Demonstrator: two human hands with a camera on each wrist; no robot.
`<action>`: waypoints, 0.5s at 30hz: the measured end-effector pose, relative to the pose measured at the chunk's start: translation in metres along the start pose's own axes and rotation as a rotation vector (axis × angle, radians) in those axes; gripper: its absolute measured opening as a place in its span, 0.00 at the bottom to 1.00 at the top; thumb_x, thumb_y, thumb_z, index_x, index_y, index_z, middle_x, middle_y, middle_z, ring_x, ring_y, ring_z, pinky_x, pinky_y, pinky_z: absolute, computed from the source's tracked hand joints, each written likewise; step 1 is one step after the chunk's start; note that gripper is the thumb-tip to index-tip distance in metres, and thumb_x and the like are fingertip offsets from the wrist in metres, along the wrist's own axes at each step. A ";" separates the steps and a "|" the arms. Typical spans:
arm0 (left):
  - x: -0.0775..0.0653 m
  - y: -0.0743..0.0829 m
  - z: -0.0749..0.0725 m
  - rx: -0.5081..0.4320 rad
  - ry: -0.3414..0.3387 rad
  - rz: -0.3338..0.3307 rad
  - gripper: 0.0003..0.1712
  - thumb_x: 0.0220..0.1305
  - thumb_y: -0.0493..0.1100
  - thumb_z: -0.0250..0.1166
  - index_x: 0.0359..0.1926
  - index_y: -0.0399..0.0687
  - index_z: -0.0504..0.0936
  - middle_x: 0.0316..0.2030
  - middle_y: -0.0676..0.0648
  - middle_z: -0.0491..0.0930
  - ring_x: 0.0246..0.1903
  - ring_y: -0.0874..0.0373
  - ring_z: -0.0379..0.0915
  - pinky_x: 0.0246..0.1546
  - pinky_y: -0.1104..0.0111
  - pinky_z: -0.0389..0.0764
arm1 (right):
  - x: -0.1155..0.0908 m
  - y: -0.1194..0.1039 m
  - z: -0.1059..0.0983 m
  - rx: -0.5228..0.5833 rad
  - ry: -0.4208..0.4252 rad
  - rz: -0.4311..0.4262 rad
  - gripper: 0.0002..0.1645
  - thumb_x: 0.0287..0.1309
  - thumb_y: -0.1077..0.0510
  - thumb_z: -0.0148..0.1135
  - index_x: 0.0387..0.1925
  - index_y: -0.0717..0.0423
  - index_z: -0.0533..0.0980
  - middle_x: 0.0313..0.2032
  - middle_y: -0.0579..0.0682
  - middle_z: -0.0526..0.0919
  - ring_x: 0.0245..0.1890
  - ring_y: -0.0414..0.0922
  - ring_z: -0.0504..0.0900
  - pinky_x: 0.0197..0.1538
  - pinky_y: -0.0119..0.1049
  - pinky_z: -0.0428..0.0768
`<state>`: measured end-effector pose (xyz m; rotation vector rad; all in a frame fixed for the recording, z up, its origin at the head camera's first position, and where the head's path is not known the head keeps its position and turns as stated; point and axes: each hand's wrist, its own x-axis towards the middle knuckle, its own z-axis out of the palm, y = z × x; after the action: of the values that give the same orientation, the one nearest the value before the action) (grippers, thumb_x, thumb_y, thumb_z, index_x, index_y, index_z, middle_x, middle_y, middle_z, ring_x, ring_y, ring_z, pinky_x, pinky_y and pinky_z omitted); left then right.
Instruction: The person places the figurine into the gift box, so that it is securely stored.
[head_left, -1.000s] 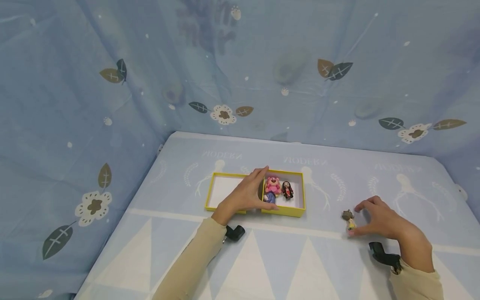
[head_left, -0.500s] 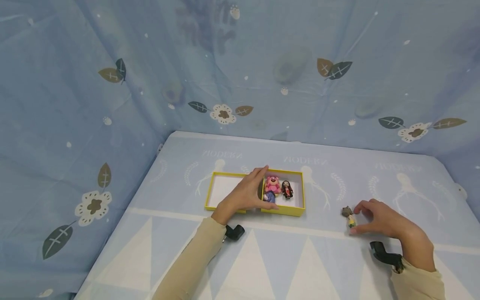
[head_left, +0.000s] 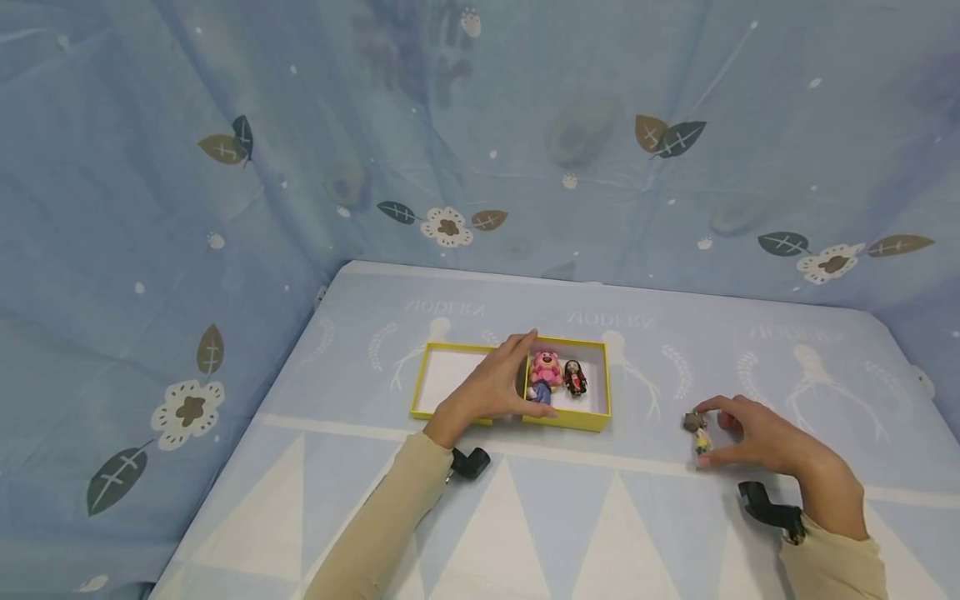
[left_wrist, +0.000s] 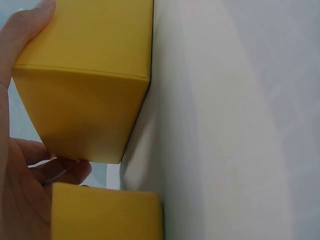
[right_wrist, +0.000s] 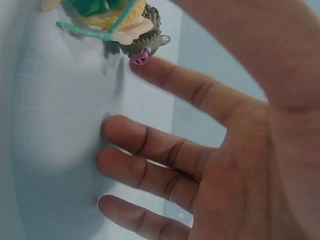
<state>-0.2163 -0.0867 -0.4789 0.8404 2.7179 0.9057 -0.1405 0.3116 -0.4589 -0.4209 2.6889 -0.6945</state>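
Observation:
My left hand (head_left: 487, 387) grips the near box, an open yellow box (head_left: 566, 419), thumb at its front wall and fingers at the back. Inside lie a pink bear figure (head_left: 546, 372), partly covered by a blue-purple piece (head_left: 539, 395), and a dark-haired doll (head_left: 575, 380) in red and black. To the right, my right hand (head_left: 765, 437) pinches a small figurine (head_left: 701, 437) lengthwise, index fingertip at its brown head, thumb at its lower end. The right wrist view shows its pink snout (right_wrist: 139, 57) against the index finger; the other fingers are spread apart from it.
A shallow yellow-rimmed lid (head_left: 431, 367) with a white inside lies left of the box, partly behind my left hand. A patterned blue-and-white cloth (head_left: 652, 533) covers the table. Blue curtains (head_left: 525, 150) hang behind and at the left.
My right index finger has moved left onto the figurine's head, and the figurine has turned slightly. The left hand and the box have stayed in place.

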 end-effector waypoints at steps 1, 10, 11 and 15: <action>0.000 0.000 0.000 -0.001 0.000 -0.001 0.76 0.38 0.74 0.74 0.79 0.51 0.42 0.72 0.46 0.57 0.68 0.48 0.60 0.66 0.51 0.69 | 0.000 0.000 0.000 0.006 0.000 -0.010 0.41 0.40 0.43 0.79 0.55 0.55 0.74 0.34 0.48 0.68 0.32 0.40 0.62 0.33 0.31 0.62; -0.001 0.002 -0.002 -0.006 -0.002 0.003 0.75 0.39 0.72 0.75 0.79 0.50 0.43 0.72 0.46 0.56 0.69 0.48 0.60 0.67 0.51 0.67 | -0.001 0.005 0.000 0.051 -0.006 -0.065 0.43 0.41 0.44 0.79 0.58 0.52 0.72 0.36 0.49 0.68 0.35 0.39 0.63 0.36 0.30 0.64; -0.001 0.002 -0.002 -0.006 -0.002 0.004 0.75 0.39 0.72 0.75 0.79 0.50 0.43 0.72 0.46 0.56 0.69 0.48 0.60 0.67 0.51 0.67 | -0.001 0.006 0.000 0.064 -0.001 -0.078 0.43 0.41 0.45 0.79 0.59 0.52 0.72 0.36 0.49 0.67 0.35 0.39 0.63 0.35 0.30 0.63; -0.001 0.002 -0.001 -0.006 -0.002 0.001 0.75 0.39 0.72 0.75 0.79 0.50 0.43 0.72 0.46 0.56 0.68 0.48 0.61 0.66 0.51 0.68 | -0.003 0.013 0.001 0.114 0.018 -0.141 0.42 0.43 0.50 0.79 0.60 0.55 0.71 0.36 0.50 0.66 0.34 0.39 0.63 0.34 0.31 0.62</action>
<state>-0.2151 -0.0864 -0.4769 0.8415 2.7115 0.9128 -0.1398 0.3226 -0.4658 -0.5806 2.6386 -0.8906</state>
